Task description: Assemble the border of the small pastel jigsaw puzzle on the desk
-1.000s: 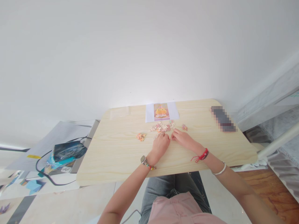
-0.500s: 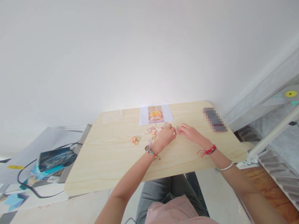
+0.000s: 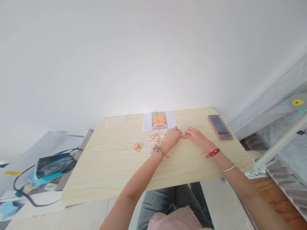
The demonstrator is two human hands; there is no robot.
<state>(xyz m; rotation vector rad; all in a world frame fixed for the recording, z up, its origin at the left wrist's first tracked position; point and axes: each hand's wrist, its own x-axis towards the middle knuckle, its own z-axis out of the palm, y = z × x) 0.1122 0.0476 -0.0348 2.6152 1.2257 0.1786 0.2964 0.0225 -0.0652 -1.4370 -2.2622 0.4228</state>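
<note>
Pinkish jigsaw pieces (image 3: 182, 136) sit between my two hands, low over the right half of the table. My left hand (image 3: 172, 138), with a watch and beads at the wrist, pinches at their left side. From the right, my right hand (image 3: 194, 135) has its fingertips closed on them. A loose pile of jigsaw pieces (image 3: 157, 137) lies just left of my left hand, which partly covers it. Farther left is a small heap of orange-yellow pieces (image 3: 137, 147). Behind the pile lies a printed picture sheet (image 3: 159, 120) showing a yellow figure.
A phone (image 3: 220, 127), blurred out, rests at the right of the wooden table (image 3: 107, 172). A clear flat sheet (image 3: 115, 120) lies at the back left. Papers and a dark-covered notebook (image 3: 56, 164) with a strap are beyond the left edge. A white wall stands behind.
My left hand has moved slightly right, closer to my right hand, and both now meet at the pinkish pieces. The view has shifted a little, so the table appears lower.
</note>
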